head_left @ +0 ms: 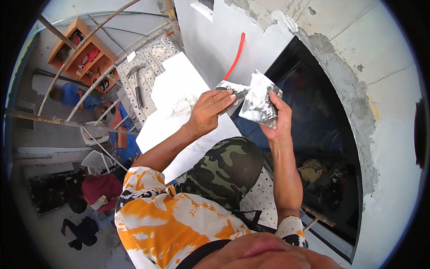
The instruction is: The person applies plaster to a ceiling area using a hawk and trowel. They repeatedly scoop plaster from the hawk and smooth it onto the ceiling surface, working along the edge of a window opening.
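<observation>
My left hand is closed on a dark flat putty blade, its fingers laid across the face and white putty along the top edge. Just right of it, my right hand grips a squarish metal putty blade by its right side, the thumb on its face. Thick white putty covers much of that second blade. The two blades meet or nearly meet; I cannot tell whether they touch. Any handles are hidden. Below my left hand lies a white board with a smear of putty on it.
A claw hammer lies on the perforated scaffold deck. Scaffold rails run along the left, with people far below. A red tube sticks out of the wall. At right is a dark window with a rough cement edge.
</observation>
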`<state>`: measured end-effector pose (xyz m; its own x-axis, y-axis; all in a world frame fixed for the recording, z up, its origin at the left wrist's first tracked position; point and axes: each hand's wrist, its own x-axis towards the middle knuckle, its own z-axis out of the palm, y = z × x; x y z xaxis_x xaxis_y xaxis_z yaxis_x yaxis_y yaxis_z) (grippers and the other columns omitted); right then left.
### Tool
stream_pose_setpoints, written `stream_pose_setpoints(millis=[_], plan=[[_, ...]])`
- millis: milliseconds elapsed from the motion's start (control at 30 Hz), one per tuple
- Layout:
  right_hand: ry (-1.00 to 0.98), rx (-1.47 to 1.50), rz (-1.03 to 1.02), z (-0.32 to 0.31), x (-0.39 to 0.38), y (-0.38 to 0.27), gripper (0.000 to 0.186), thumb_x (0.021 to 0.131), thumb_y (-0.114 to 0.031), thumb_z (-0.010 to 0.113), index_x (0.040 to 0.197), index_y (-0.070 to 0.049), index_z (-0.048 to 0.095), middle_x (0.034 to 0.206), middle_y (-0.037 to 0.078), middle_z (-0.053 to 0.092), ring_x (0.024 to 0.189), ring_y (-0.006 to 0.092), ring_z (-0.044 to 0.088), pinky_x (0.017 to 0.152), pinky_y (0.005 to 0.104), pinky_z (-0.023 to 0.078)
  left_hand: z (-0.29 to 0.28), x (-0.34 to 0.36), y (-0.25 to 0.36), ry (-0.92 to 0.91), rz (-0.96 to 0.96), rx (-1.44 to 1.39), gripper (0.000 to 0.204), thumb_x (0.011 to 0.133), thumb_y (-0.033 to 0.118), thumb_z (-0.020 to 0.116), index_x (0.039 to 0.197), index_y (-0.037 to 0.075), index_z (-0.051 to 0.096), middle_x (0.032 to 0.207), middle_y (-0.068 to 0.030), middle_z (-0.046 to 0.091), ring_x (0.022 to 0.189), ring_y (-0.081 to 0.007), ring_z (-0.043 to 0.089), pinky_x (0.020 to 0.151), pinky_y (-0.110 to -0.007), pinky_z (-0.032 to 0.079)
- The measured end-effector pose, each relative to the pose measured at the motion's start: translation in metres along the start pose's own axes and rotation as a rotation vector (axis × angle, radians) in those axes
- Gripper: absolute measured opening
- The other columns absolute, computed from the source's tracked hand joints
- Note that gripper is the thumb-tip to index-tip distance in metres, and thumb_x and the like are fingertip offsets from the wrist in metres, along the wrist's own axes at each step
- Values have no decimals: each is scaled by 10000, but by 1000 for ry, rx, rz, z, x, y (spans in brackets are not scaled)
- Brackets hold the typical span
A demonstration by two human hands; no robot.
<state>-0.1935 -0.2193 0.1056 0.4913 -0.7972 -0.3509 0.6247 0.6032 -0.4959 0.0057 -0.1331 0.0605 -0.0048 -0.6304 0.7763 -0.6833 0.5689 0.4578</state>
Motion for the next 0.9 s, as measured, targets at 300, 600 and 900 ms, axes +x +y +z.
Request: stream_pose_setpoints(millis=[300, 600, 900], plan=[[-60, 75, 24, -36, -5, -8, 315, 944, -134, 504, 1209, 2, 607, 1122, 107, 693, 999, 256, 682, 868, 410, 552, -92, -97, -35, -78, -1081, 353, 272, 977, 228, 549, 1057, -19, 630, 742, -219, 657, 658, -363, 649, 655, -423, 525], [5, 52, 74, -65, -5, 11, 312, 947, -128, 548, 1220, 18, 589, 1151, 113, 670, 1047, 256, 650, 943, 429, 502, -59, -241, -32, -562, -1103, 753, 172, 865, 66, 473, 868, -58, 592, 708, -278, 658, 650, -423, 675, 629, -503, 551], [-48, 153, 21, -75, -15, -8, 273, 942, -100, 514, 1183, -6, 602, 1094, 100, 693, 966, 237, 687, 815, 400, 567, -9, -211, -43, -614, -850, 513, 247, 854, 64, 479, 1051, -26, 597, 725, -266, 648, 659, -422, 650, 637, -512, 528]])
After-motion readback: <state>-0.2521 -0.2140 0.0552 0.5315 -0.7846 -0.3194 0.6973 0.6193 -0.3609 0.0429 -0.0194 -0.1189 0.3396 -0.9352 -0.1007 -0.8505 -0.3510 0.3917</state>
